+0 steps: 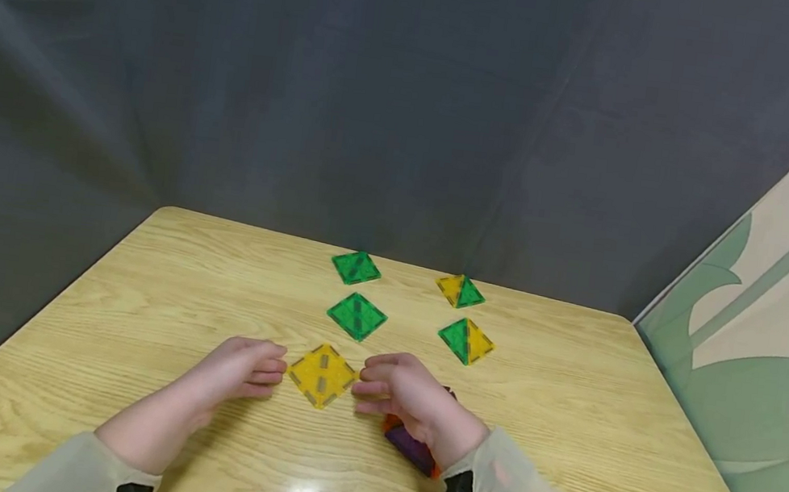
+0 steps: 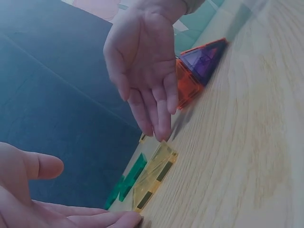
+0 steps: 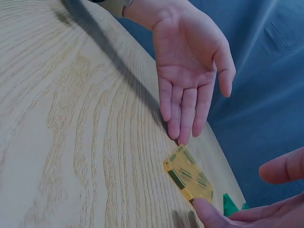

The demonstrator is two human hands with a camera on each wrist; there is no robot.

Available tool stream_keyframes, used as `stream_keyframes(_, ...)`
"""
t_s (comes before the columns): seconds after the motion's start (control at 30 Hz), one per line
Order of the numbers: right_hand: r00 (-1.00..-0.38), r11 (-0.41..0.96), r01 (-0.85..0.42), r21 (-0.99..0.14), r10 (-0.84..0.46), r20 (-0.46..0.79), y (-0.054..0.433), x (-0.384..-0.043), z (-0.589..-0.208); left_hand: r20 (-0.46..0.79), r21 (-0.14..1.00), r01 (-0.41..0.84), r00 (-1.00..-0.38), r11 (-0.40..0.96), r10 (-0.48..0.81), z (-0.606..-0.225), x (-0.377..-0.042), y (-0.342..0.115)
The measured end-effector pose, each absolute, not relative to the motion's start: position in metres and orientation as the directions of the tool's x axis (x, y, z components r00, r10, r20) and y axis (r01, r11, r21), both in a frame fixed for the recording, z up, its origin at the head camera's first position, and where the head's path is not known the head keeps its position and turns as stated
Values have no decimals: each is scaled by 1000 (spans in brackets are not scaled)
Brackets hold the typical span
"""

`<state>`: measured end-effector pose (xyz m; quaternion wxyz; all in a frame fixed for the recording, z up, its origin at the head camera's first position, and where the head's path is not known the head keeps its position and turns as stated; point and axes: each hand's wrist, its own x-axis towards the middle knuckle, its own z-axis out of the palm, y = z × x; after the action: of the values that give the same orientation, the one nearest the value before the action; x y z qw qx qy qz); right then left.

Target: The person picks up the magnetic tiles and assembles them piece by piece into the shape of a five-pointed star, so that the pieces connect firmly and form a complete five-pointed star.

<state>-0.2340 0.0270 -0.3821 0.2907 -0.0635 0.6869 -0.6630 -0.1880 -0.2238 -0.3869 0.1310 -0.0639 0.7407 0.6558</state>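
Observation:
A yellow diamond point(image 1: 336, 376), made of two magnetic triangle tiles set edge to edge, lies flat on the wooden table between both hands. My left hand point(image 1: 245, 371) is at its left corner, fingers fairly straight and fingertips right at the tile. Across from it, my right hand point(image 1: 414, 398) has its fingertips at the right corner. Both palms face inward with the thumbs raised, as the right hand point(image 2: 145, 71) shows in the left wrist view and the left hand point(image 3: 190, 71) in the right wrist view. Nothing is gripped by either.
Beyond the hands lie two green diamonds point(image 1: 357, 316) and two half-green, half-yellow diamonds point(image 1: 466, 341). Orange and purple tiles point(image 2: 204, 61) stand beside the right hand, partly covered by it in the head view. A dark curtain point(image 1: 380, 114) hangs behind the table point(image 1: 138, 314).

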Motion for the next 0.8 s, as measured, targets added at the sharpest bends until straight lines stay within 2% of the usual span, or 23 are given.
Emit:
stream_keyframes(0.43, -825, 76, 334, -939, -459, -330, 26, -234, -387, -300, 953, -304, -947, -16, 117, -396, -191, -226)
stream_keyframes(0.7, -830, 99, 338, -936, -437, -346, 14, -236, -398, -295, 945, -293, -956, 143, -8, -411, -197, -218)
stream_keyframes(0.8, -831, 111, 336, -935, -432, -350, 10, -237, -400, -285, 944, -288, -957, 159, -44, -415, -197, -217)
